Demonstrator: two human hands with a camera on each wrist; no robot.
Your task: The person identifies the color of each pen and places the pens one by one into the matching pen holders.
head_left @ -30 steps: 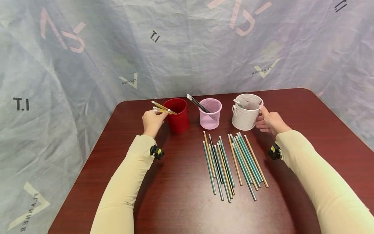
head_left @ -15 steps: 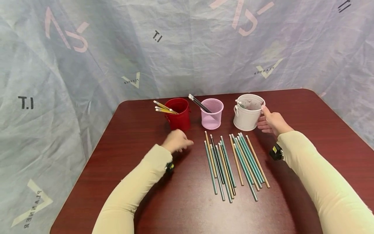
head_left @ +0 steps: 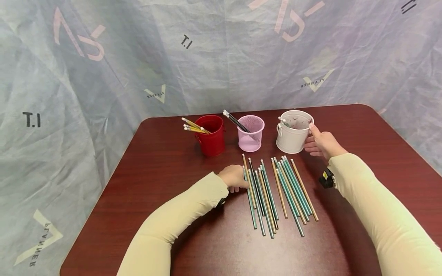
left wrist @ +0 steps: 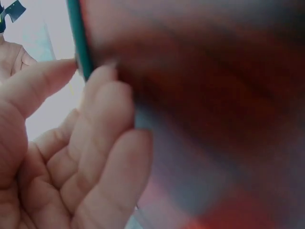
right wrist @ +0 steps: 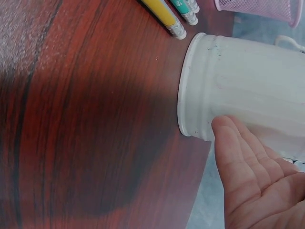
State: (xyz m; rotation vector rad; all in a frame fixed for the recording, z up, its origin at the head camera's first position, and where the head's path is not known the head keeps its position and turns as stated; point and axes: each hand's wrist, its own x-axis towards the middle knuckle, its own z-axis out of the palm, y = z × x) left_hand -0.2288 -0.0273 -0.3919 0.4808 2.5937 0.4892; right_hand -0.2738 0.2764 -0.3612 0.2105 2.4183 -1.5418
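Observation:
At the left group of pencils, my left hand [head_left: 233,177] pinches the outermost green pencil [head_left: 251,209]. In the left wrist view, this green pencil [left wrist: 79,36] stands between thumb and fingertips. My right hand [head_left: 324,143] rests against the right side of a white metal bucket [head_left: 291,140], thumb at the rim. In the right wrist view its straight fingers [right wrist: 233,148] lie along the bucket wall. Several green, gold and black pencils [head_left: 290,188] lie in two loose groups on the dark red table.
A red bucket [head_left: 212,143] holds several yellow pencils [head_left: 193,127]. Between the buckets, a pink mesh cup [head_left: 250,142] holds black pencils [head_left: 236,121]. The white bucket has a few pencils [head_left: 284,122] leaning inside. A printed grey cloth [head_left: 221,57] hangs behind the table.
My left hand let go of a yellow pencil at the red bucket, moved right and toward me, and took hold of a green pencil. My right hand has stayed at the white bucket.

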